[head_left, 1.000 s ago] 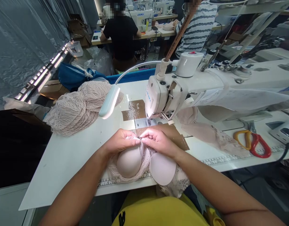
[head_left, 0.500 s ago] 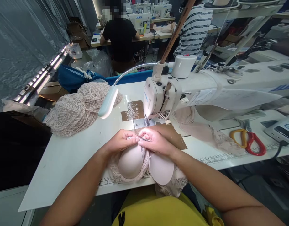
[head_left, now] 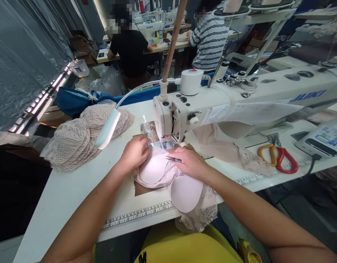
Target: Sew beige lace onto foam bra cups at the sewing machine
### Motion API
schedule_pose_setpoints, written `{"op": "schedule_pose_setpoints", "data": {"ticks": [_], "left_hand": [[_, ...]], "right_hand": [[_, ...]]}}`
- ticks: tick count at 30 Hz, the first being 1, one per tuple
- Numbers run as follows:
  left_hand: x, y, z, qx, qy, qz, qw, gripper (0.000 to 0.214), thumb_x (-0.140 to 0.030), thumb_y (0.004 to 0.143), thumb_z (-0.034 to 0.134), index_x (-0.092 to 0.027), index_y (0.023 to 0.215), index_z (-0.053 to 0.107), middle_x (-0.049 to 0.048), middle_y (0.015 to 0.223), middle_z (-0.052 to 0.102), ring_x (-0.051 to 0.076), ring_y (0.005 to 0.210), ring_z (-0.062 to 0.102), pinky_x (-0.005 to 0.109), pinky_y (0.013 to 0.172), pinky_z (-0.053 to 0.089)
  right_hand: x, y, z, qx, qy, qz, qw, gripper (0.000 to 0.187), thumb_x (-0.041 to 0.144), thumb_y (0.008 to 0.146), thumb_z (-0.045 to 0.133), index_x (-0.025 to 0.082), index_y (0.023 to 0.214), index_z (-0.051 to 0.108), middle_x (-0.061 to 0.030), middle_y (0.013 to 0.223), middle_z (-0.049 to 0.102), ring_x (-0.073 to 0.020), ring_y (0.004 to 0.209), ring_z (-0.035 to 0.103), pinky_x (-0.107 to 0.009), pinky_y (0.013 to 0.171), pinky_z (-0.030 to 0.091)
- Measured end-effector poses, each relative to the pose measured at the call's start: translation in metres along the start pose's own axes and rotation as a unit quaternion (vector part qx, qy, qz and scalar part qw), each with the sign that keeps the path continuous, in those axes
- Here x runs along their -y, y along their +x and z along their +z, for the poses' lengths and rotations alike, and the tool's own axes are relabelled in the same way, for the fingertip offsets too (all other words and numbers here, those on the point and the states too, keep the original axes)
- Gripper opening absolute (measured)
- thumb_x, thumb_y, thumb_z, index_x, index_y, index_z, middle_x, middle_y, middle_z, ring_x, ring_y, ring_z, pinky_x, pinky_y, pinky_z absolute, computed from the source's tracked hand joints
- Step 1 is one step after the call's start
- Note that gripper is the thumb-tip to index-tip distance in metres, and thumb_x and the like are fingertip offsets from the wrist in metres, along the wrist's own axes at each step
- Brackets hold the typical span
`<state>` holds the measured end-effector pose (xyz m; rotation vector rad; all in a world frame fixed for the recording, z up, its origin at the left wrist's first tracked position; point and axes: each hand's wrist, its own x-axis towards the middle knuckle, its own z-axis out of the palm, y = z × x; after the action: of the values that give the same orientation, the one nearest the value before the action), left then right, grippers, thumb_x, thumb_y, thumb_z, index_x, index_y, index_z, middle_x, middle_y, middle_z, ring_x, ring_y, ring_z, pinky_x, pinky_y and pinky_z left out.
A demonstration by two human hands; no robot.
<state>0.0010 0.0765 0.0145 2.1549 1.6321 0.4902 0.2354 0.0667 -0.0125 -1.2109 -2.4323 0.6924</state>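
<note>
A pale pink lace bra point(head_left: 154, 170) with smooth moulded cups lies in front of the sewing machine point(head_left: 164, 117), its upper edge by the needle area. My left hand point(head_left: 137, 151) is closed at the left upper edge of the near cup, fingers curled on the lace. My right hand point(head_left: 192, 162) is closed around a small pointed metal tool point(head_left: 174, 159), whose tips point left over the fabric; whether it is tweezers or snips I cannot tell. The second cup point(head_left: 187, 193) and lace hang over the table's front edge. The needle's contact with the fabric is hidden.
Stacked lace pieces point(head_left: 72, 137) lie left, beside a lamp head point(head_left: 108, 128) on a bendable neck. Scissors point(head_left: 279, 157) with yellow and red handles lie right, near a control box point(head_left: 322, 140). A ruler tape point(head_left: 138, 213) runs along the front edge. Two people sit beyond.
Both hands have moved the bra forward to the machine's needle area. They were together at its upper edge and are now apart. The pointed tool shows more clearly in my right hand.
</note>
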Motion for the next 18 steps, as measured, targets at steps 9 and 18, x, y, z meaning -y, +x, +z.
{"op": "schedule_pose_setpoints", "data": {"ticks": [9, 18], "left_hand": [[-0.027, -0.031, 0.033, 0.046, 0.153, 0.114, 0.981, 0.04, -0.03, 0.086, 0.053, -0.011, 0.122, 0.058, 0.0187, 0.13, 0.056, 0.035, 0.119, 0.051, 0.05, 0.096, 0.047], [-0.01, -0.018, 0.023, 0.081, 0.098, 0.181, 0.975, 0.045, -0.024, 0.082, 0.055, -0.008, 0.125, 0.056, 0.0201, 0.135, 0.051, 0.035, 0.128, 0.044, 0.049, 0.105, 0.041]], "right_hand": [[-0.002, 0.002, 0.007, -0.01, -0.012, 0.016, 1.0, 0.027, 0.017, 0.084, 0.056, 0.02, 0.11, 0.066, -0.0058, 0.099, 0.067, -0.019, 0.086, 0.06, -0.026, 0.071, 0.041], [0.002, 0.002, 0.006, 0.008, -0.051, 0.021, 0.998, 0.019, 0.015, 0.081, 0.055, 0.019, 0.097, 0.065, -0.0052, 0.091, 0.066, -0.0177, 0.074, 0.056, -0.027, 0.06, 0.034]]}}
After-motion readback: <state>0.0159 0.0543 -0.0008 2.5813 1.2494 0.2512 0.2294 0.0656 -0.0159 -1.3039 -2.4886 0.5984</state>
